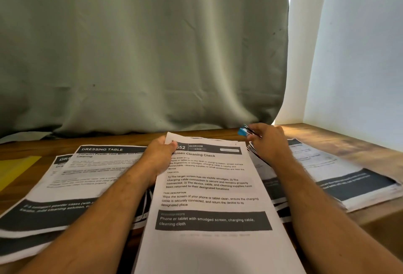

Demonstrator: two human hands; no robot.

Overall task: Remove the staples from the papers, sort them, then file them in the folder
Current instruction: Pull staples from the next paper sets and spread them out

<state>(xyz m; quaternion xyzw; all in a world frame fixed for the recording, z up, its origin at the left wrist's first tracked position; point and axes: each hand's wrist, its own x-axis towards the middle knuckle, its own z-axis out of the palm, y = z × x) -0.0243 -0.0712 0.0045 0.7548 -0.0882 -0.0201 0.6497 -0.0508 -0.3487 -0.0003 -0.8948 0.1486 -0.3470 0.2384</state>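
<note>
The bench [340,140] is brown wood with a visible grain, matt. Matt white papers [209,186] printed in black lie on it. The staple remover [243,131] has glossy blue plastic. Behind hangs a grey-green cloth curtain [141,56], softly creased.

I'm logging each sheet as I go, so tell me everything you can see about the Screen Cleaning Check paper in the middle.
The Screen Cleaning Check paper is a white printed sheet with a dark header reading BEDROOM and a dark band listing props near the bottom. It lies face up, overlapping other papers on the wooden table. The left hand pinches its top left corner, which lifts slightly.
</note>
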